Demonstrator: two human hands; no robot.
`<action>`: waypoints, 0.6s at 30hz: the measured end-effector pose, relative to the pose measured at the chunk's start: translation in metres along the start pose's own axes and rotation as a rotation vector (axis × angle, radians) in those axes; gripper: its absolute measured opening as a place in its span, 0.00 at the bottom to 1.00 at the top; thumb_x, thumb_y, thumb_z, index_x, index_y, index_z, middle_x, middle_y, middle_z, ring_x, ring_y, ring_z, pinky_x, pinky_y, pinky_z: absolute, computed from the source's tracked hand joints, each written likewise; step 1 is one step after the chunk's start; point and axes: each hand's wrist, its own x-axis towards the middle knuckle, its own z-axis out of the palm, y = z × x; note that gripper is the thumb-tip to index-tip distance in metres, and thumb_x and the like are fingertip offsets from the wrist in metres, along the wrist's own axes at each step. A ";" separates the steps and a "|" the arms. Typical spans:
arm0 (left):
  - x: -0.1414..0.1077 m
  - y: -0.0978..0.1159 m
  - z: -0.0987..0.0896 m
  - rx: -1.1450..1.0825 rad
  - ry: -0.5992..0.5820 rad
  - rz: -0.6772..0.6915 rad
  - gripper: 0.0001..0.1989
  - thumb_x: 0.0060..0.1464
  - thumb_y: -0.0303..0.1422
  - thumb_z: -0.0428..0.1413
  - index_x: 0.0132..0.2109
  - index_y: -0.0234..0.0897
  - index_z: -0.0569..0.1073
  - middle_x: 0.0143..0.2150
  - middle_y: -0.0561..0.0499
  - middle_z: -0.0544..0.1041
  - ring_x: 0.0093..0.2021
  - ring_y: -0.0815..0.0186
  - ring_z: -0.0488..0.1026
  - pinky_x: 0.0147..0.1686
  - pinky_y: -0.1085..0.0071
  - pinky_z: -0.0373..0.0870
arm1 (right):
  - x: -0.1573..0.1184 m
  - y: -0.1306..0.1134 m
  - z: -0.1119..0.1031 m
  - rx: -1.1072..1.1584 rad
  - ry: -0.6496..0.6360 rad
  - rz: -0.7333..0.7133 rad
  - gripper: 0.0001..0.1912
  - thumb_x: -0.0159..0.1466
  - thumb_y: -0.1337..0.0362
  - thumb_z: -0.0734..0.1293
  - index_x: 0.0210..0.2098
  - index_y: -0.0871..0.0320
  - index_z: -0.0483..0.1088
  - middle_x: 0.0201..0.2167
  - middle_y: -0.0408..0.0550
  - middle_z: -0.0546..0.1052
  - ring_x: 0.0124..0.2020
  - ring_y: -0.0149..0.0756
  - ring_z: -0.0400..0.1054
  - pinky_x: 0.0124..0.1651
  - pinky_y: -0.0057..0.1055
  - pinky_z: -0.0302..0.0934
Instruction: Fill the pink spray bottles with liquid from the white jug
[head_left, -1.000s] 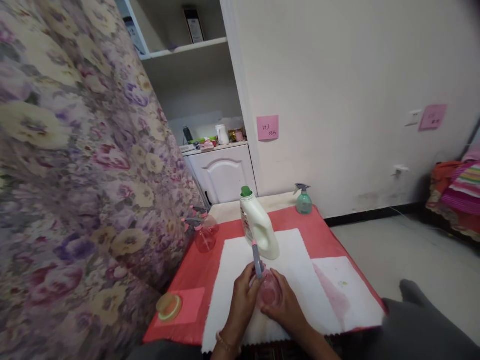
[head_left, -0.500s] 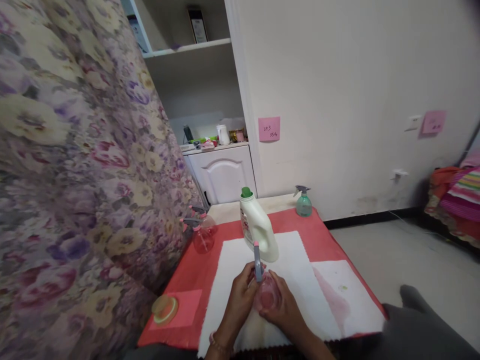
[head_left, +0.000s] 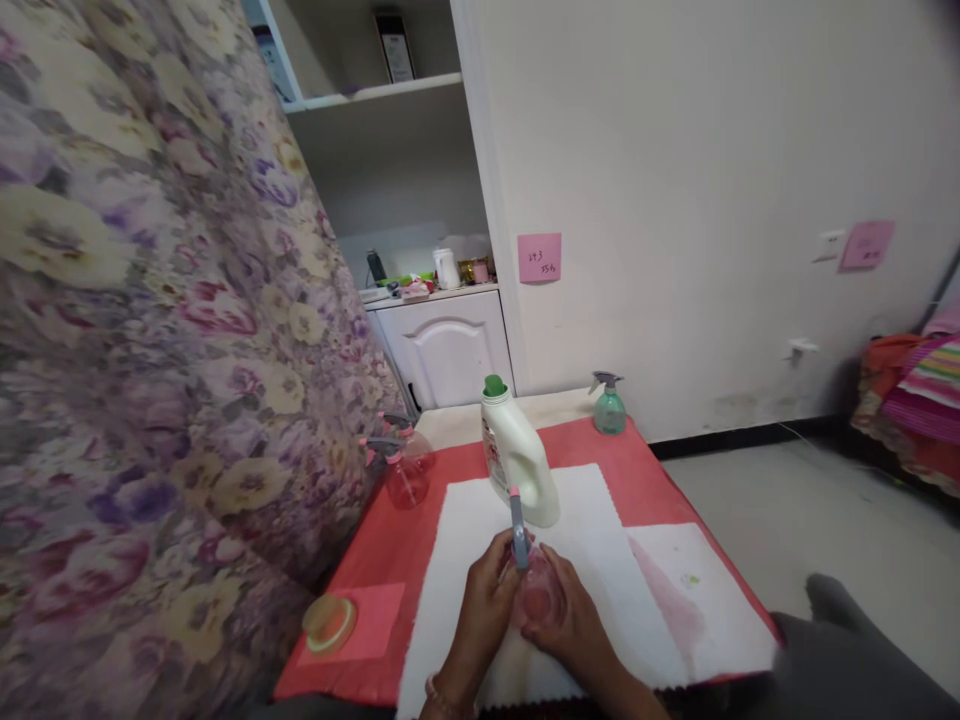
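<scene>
Left grip [head_left: 486, 590] and right grip [head_left: 571, 612] clamp the pink spray bottle [head_left: 538, 592], partly hiding it

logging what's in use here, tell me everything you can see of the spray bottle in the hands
The spray bottle looks like see-through pink plastic, with a rounded body. A gray spray head with a pink tip is at its neck, the tip pointing away from the person; whether it is screwed tight cannot be told. The left hand grips around the neck, the right hand the body. It is over the white cloth, on the person's side of the jug.
</scene>
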 end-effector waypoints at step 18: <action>-0.001 -0.014 0.006 -0.004 0.064 0.082 0.18 0.53 0.29 0.55 0.52 0.38 0.71 0.53 0.46 0.78 0.53 0.57 0.74 0.53 0.63 0.69 | 0.038 -0.085 -0.032 0.028 -0.035 -0.047 0.19 0.59 0.65 0.66 0.51 0.52 0.70 0.44 0.48 0.71 0.41 0.38 0.68 0.45 0.35 0.64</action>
